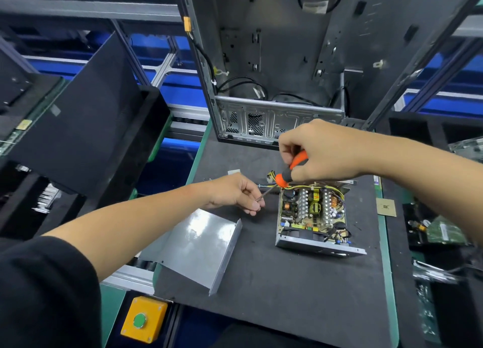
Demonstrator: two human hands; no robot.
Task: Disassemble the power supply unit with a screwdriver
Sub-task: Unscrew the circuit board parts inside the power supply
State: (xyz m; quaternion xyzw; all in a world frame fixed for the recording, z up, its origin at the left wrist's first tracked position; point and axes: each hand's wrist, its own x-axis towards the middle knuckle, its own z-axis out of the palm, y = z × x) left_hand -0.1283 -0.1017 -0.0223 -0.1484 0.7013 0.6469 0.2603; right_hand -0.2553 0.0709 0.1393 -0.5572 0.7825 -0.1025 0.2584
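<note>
Head view: right hand (321,151) grips the orange-and-black-handled screwdriver (286,173); left hand (236,193) pinches its tip, apparently plucking a screw. The opened metal power supply unit (313,217) sits beside them on the black mat (287,282). Keep the shaft steady so nothing drops.

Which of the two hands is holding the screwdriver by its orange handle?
The right hand grips the screwdriver by its orange handle. The left hand only pinches the metal tip beside the open power supply unit.
</note>
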